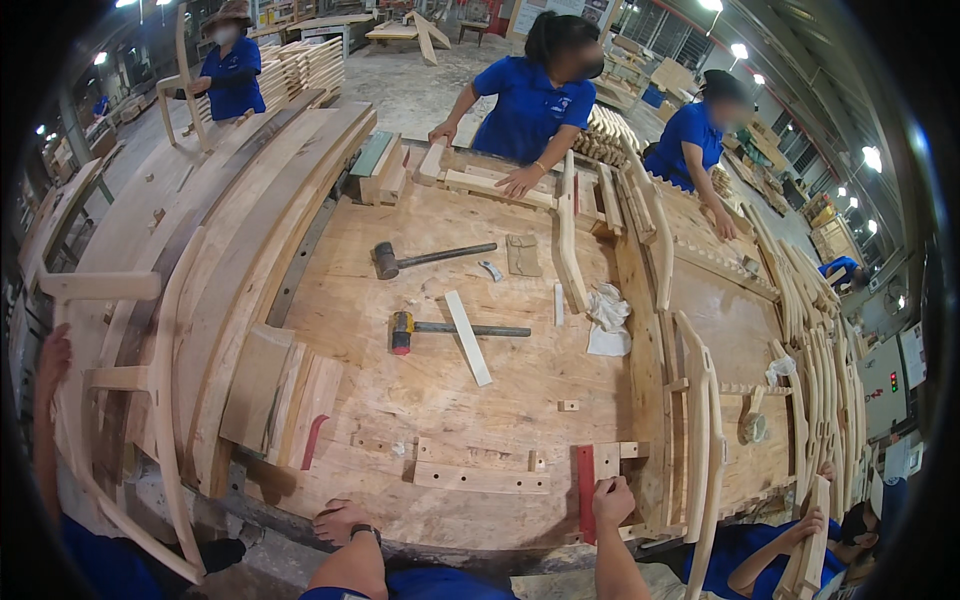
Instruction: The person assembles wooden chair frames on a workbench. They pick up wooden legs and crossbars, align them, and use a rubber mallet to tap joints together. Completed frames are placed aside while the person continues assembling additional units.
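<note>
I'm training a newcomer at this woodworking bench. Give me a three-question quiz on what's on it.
1. True or false: the right hand touches the red strip at the workbench near edge.
2. How many mallets lie on the bench?
3. Which lies across the yellow-headed mallet's handle: A) white cloth B) pale wooden slat C) the left hand?

Key: 1 true; 2 two, the other being the dark-headed mallet; 3 B.

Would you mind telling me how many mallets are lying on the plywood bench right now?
2. One dark-headed mallet lies toward the far side of the bench; a mallet with a red and yellow head lies nearer the middle, a flat wooden slat across its handle. Others may be hidden behind the stacked parts.
</note>
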A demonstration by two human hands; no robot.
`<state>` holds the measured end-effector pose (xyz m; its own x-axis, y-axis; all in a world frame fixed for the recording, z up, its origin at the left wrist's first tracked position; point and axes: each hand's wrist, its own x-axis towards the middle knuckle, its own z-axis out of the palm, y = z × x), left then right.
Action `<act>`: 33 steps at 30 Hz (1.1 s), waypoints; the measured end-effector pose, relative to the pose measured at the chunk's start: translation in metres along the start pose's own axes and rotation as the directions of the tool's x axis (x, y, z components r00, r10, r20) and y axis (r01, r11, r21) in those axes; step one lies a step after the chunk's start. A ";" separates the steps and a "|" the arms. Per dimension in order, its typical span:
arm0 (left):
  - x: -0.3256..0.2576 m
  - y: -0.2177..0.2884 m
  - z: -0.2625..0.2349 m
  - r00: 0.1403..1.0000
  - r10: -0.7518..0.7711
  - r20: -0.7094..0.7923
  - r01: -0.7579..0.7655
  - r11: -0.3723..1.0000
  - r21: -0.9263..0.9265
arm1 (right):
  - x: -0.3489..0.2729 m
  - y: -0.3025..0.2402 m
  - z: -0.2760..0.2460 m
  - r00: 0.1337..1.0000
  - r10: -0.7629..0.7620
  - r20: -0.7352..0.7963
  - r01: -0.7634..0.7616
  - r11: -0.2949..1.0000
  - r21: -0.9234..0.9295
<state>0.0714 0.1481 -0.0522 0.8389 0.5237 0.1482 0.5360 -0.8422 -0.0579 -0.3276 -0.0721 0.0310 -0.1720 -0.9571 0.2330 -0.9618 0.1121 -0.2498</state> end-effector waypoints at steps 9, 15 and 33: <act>-0.003 -0.007 0.004 0.968 0.240 0.076 -0.235 0.970 -0.066 | 0.006 0.004 -0.003 0.999 0.038 0.030 -0.037 0.999 -0.039; 0.000 -0.002 0.022 0.960 0.275 0.060 -0.271 0.960 -0.065 | 0.005 0.006 -0.004 0.999 0.032 -0.009 -0.032 0.999 0.024; 0.001 -0.002 0.019 0.962 0.273 0.023 -0.272 0.962 -0.038 | 0.006 0.006 -0.004 0.999 0.038 0.028 -0.038 0.999 0.021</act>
<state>0.0727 0.1524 -0.0706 0.9552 0.2772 0.1037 0.2840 -0.9570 -0.0583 -0.3350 -0.0760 0.0344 -0.2024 -0.9593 0.1971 -0.9498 0.1433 -0.2780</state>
